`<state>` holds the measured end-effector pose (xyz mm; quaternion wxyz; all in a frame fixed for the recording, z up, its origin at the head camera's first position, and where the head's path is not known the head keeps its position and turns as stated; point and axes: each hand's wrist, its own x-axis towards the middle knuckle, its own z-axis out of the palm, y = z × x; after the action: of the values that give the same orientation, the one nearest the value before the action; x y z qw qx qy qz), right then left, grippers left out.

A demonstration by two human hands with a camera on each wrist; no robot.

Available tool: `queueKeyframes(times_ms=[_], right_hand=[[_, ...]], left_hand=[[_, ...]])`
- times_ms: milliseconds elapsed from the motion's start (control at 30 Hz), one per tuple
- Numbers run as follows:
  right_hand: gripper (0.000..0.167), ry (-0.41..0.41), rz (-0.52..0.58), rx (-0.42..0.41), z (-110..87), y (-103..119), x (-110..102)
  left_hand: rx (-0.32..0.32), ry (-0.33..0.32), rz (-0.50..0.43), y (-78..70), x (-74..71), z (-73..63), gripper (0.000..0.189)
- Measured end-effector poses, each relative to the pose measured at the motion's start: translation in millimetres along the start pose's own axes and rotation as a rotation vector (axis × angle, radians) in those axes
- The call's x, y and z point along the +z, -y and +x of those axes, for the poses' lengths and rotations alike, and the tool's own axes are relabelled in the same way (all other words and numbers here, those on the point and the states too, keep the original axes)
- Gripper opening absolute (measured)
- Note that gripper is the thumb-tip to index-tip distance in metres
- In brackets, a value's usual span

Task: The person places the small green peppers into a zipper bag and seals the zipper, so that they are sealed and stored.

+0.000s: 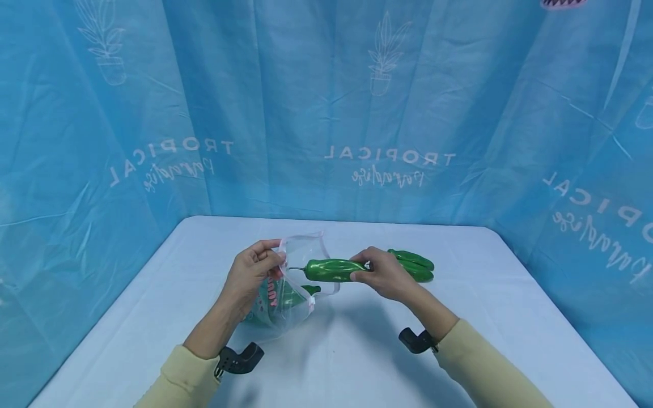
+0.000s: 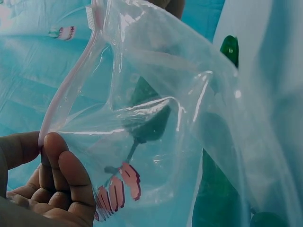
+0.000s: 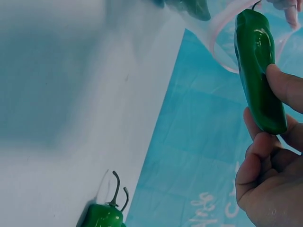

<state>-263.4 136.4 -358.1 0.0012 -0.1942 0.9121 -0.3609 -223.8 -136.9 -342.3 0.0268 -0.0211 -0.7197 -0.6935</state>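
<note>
My left hand [image 1: 257,271] pinches the rim of a clear zip bag [image 2: 156,61] with pink print, holding its mouth apart. Inside the bag, lower down, lie green peppers [image 1: 291,297]; how many is hard to tell through the plastic. A glossy green chili pepper [image 3: 258,66] is in my right hand [image 1: 384,273], gripped near its blunt end by thumb and fingers. Its stem points left into the bag's opening in the head view. Through the film in the left wrist view, the stem end of that pepper [image 2: 149,118] shows.
More green peppers [image 1: 415,266] lie on the white table [image 1: 357,351] behind my right hand; their stems appear at the bottom of the right wrist view. A blue printed curtain [image 1: 326,113] surrounds the table's back and sides. Black wrist mounts [image 1: 240,359] sit on both arms.
</note>
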Motion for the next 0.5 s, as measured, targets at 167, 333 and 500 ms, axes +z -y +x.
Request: queueKeyframes(times_ms=[167,333,500], right_hand=[[0.026,-0.005,-0.028,0.002,4.2,6,5],[0.023,0.000,-0.039,-0.016,7.8,10,9],[0.022,0.014,-0.062,-0.037,12.0,17,15]], left_hand=[[-0.002,0.000,-0.005,-0.4,0.4,0.7,0.035],[-0.008,-0.001,0.004,0.0,1.3,1.2,0.035],[-0.011,0.000,0.003,0.7,1.5,1.3,0.035]])
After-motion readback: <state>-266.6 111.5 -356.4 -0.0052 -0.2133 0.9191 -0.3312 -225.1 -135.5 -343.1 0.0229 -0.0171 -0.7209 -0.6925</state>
